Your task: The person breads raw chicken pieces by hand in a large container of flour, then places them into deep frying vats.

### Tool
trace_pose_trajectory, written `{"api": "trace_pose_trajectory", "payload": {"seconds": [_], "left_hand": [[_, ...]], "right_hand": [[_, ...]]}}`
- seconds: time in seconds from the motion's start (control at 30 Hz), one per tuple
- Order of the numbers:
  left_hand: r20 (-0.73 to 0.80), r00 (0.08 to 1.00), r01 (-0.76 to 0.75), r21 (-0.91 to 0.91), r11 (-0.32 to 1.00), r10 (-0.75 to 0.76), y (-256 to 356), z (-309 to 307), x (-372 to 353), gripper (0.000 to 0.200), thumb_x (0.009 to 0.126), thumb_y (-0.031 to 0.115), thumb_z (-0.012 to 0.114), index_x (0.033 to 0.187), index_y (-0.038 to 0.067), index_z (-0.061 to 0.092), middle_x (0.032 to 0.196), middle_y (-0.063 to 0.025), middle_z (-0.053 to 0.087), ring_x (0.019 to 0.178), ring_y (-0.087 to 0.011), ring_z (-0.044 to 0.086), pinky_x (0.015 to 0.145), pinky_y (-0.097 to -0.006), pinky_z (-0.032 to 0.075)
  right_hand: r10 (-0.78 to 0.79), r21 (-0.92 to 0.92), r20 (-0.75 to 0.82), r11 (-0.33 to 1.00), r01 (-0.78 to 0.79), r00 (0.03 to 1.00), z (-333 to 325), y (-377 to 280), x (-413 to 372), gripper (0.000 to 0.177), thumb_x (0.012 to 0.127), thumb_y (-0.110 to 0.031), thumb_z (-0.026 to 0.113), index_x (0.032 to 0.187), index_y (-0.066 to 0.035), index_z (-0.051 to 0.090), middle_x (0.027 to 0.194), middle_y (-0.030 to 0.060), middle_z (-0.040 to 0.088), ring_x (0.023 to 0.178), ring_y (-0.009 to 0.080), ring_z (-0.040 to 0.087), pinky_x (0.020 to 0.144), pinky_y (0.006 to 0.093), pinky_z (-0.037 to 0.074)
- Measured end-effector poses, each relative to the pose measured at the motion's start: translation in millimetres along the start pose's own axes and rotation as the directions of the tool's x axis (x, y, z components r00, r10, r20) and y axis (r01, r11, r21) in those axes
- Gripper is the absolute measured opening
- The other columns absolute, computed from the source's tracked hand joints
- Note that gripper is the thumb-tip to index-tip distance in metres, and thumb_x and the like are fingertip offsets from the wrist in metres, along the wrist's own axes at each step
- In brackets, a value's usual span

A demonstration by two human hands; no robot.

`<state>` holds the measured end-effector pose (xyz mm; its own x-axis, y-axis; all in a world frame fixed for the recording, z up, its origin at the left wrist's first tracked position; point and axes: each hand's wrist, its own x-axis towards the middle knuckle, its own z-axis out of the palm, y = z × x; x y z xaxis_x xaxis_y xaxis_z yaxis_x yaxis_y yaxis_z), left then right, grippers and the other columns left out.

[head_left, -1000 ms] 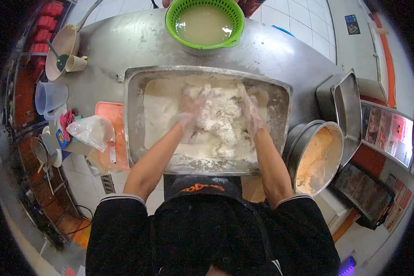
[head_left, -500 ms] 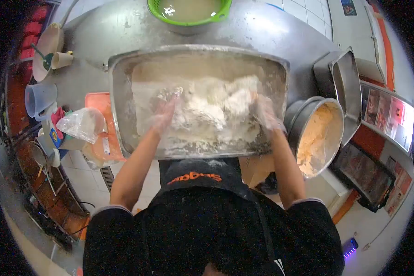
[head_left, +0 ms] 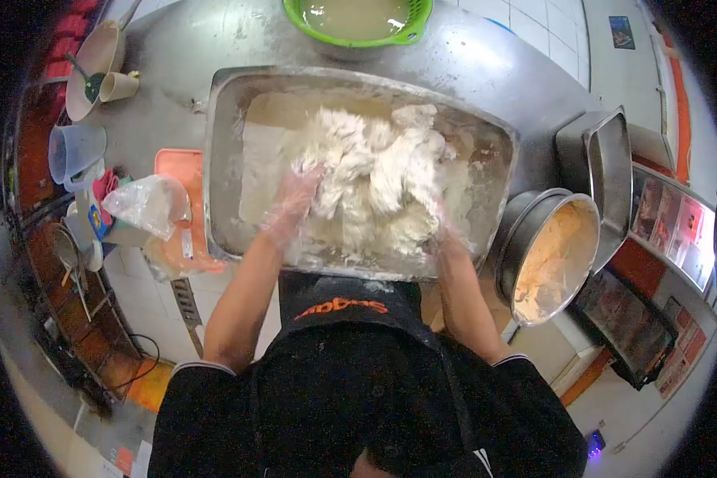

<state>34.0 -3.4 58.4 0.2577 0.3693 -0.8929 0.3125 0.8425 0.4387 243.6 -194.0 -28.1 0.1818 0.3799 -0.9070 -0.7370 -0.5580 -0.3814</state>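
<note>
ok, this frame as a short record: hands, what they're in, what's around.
left hand: clear glove, pressed into left side of floury heap
right hand: gloved, at heap's near right edge, fingers partly buried
container: metal pan, heap inside
beyond pan: green colander holding cloudy liquid
right of pan: round pot of orange mix
left of pan: orange tray, plastic bag

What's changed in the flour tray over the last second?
Both gloved hands came off the top of the floured heap and down to its near side: left hand against its left flank, right hand sunk at its near right corner. The heap now bunches higher mid-tray. Whether either hand grips a piece is unclear. Metal tray, green colander and round pot stayed put.
</note>
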Motion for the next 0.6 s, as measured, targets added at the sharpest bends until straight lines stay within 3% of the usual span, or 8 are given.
{"api": "trace_pose_trajectory", "payload": {"seconds": [0.03,0.17,0.27,0.37,0.4,0.47,0.53,0.6], "left_hand": [[-0.146,0.988,0.005,0.36,0.933,0.051,4,-4,-5,0.044,0.094,0.033,0.056,0.129,0.005,0.054,0.116,-0.009,0.064,0.098,-0.0145,0.061,0.08,-0.0286,0.051],[0.044,0.876,-0.48,-0.003,0.877,0.48,-9,-5,-10,0.045,0.091,0.029,0.061,0.127,0.003,0.055,0.1,-0.0091,0.067,0.078,-0.0138,0.062,0.069,-0.0287,0.051],[0.026,0.831,-0.552,0.163,0.818,0.556,-29,-46,37,0.047,0.091,0.026,0.062,0.129,0.002,0.052,0.101,-0.0098,0.066,0.078,-0.0133,0.061,0.069,-0.0293,0.05],[0.232,0.534,-0.825,0.351,0.442,0.813,-87,-106,154,0.049,0.09,0.024,0.063,0.131,0.001,0.049,0.102,-0.0104,0.065,0.079,-0.0129,0.06,0.069,-0.03,0.05],[0.288,0.433,-0.882,0.332,0.334,0.854,-97,-111,181,0.05,0.09,0.024,0.063,0.132,0.0,0.048,0.102,-0.0107,0.064,0.079,-0.0128,0.06,0.069,-0.0302,0.05],[0.131,0.578,-0.816,0.104,0.569,0.805,-71,-61,183,0.056,0.091,0.027,0.063,0.134,-0.002,0.042,0.109,-0.0135,0.062,0.088,-0.0154,0.059,0.076,-0.03,0.049],[0.014,0.74,-0.662,-0.163,0.731,0.673,-57,-17,169,0.064,0.091,0.03,0.063,0.137,-0.005,0.036,0.115,-0.0164,0.06,0.097,-0.0181,0.059,0.082,-0.0298,0.048],[-0.027,0.78,-0.625,-0.084,0.776,0.625,-31,22,133,0.067,0.091,0.031,0.063,0.138,-0.006,0.033,0.121,-0.0166,0.056,0.105,-0.0206,0.055,0.089,-0.0309,0.045]], "right_hand": [[-0.051,-0.082,0.023,0.995,0.053,0.998,5,-3,-4,0.043,0.092,-0.026,0.055,0.127,-0.001,0.052,0.095,0.0089,0.06,0.09,0.0194,0.058,0.08,0.0365,0.051],[-0.528,-0.768,0.395,0.259,0.585,0.752,17,-24,-19,0.039,0.092,-0.019,0.057,0.127,-0.001,0.052,0.089,0.0077,0.061,0.088,0.019,0.059,0.078,0.0371,0.053],[-0.695,-0.66,0.357,0.285,0.695,0.624,31,-64,-49,0.04,0.092,-0.019,0.059,0.127,-0.001,0.052,0.098,0.0102,0.062,0.093,0.0218,0.059,0.084,0.0377,0.052],[-0.428,-0.366,-0.371,0.883,0.294,0.824,18,-52,14,0.041,0.094,-0.027,0.056,0.126,-0.001,0.053,0.107,0.0109,0.063,0.102,0.025,0.059,0.093,0.0401,0.048],[-0.529,-0.201,-0.294,0.849,0.489,0.796,14,-43,49,0.044,0.095,-0.031,0.055,0.127,-0.002,0.053,0.109,0.0113,0.062,0.101,0.0249,0.06,0.091,0.0395,0.051],[-0.628,-0.007,-0.234,0.764,0.645,0.742,30,-47,56,0.048,0.095,-0.036,0.053,0.128,-0.002,0.052,0.112,0.0116,0.062,0.101,0.0248,0.061,0.088,0.039,0.053],[-0.544,0.317,0.174,0.82,0.476,0.821,64,-70,8,0.051,0.094,-0.039,0.053,0.131,-0.003,0.049,0.116,0.0104,0.061,0.098,0.0233,0.064,0.08,0.0356,0.057],[-0.329,0.222,0.173,0.931,0.288,0.928,73,-85,40,0.058,0.093,-0.047,0.052,0.13,-0.002,0.05,0.115,0.0107,0.062,0.097,0.0209,0.064,0.079,0.0349,0.056]]}}
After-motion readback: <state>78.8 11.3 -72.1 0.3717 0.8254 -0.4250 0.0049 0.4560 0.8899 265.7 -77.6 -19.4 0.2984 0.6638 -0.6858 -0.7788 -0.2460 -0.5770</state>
